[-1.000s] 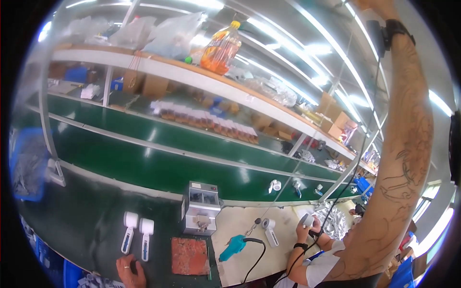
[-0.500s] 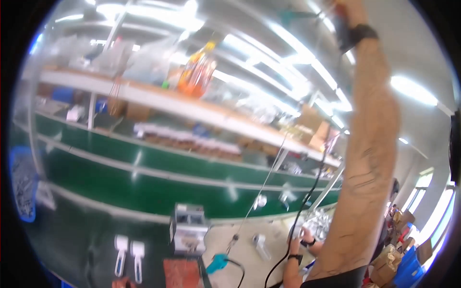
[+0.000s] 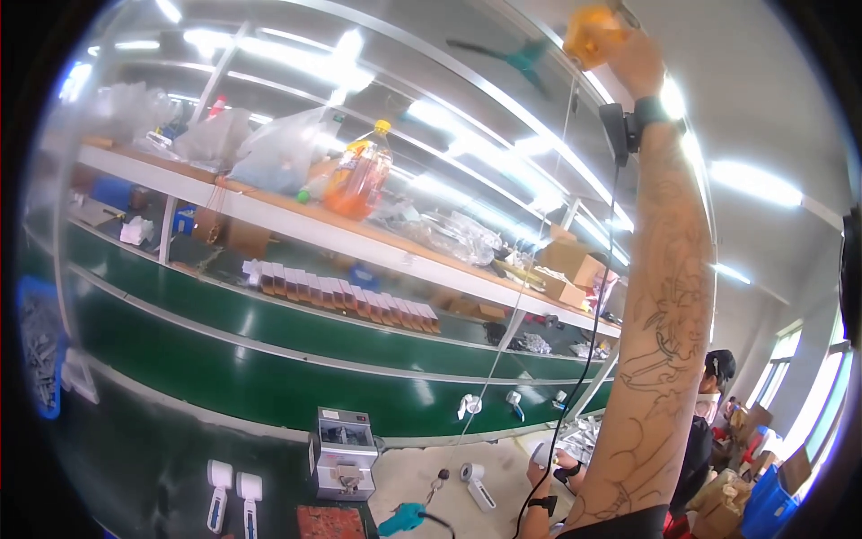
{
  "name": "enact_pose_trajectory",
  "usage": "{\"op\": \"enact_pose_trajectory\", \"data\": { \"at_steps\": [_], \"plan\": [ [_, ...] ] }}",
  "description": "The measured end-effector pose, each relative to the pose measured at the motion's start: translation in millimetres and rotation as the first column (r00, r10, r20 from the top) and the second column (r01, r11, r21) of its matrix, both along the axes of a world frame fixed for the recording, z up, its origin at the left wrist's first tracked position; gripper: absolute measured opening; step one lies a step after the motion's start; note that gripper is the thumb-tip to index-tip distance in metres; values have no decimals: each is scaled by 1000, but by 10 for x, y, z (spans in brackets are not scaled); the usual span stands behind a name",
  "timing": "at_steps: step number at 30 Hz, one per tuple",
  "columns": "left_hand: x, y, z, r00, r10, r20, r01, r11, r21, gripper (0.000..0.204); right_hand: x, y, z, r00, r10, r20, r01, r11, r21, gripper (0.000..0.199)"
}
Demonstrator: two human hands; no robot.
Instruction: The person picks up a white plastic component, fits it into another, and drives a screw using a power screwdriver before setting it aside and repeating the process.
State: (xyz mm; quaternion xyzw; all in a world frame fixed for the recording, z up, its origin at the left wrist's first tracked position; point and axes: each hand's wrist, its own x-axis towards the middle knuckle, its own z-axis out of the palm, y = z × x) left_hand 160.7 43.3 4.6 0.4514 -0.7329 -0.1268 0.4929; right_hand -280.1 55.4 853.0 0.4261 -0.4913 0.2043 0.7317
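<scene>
The right hand [image 3: 636, 56] is raised high overhead at the top of the view, its tattooed forearm running up from the lower right edge. It is closed around an orange, translucent object [image 3: 593, 31], blurred so its kind cannot be told. A black wristband [image 3: 648, 112] sits on the wrist with a small black device [image 3: 614, 133] beside it, and a black cable [image 3: 588, 341] hangs from there down to the near right. A thin cord [image 3: 530, 269] also drops from near the orange object toward the worktop. The left hand is out of view.

Below, the pale worktop [image 3: 409, 472] carries a small grey machine [image 3: 341, 454] near the middle, two white tools [image 3: 232, 490] to its left, a red-brown mat [image 3: 330, 523] at the near edge and a teal tool [image 3: 402, 519] just right of the mat. A white roll [image 3: 474, 476] lies farther right. Beyond the worktop runs a green conveyor belt [image 3: 269, 332] with a row of small brown and white boxes [image 3: 346, 301] on it. Above the belt a long shelf [image 3: 296, 225] holds an orange bottle [image 3: 359, 175] with a yellow cap, clear plastic bags [image 3: 269, 148] to its left and cardboard boxes [image 3: 575, 269] far right. A blue bin [image 3: 40, 346] of small parts sits at the far left. Another person [image 3: 709, 422] sits at the right, and someone's hand [image 3: 548, 458] with a dark watch works low beside the cable.
</scene>
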Motion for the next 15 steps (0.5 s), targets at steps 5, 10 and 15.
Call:
{"op": "enact_pose_trajectory", "data": {
  "at_steps": [5, 10, 15],
  "plan": [
    [-29, -124, -46, 1000, -31, 5, 31, 999, 8, 16, -288, 174, 926, 914, -397, -85, 405, 908, 105, 68],
    [64, 19, 29, 1000, -15, -5, 15, 1000, -26, 15, 400, 185, 152, 762, 406, 505, -431, 900, -73, 74],
    [167, 20, 4, 998, -51, 23, 49, 997, 52, 17, 797, 155, -298, 603, 562, 567, -555, 806, -208, 72]
  ]
}}
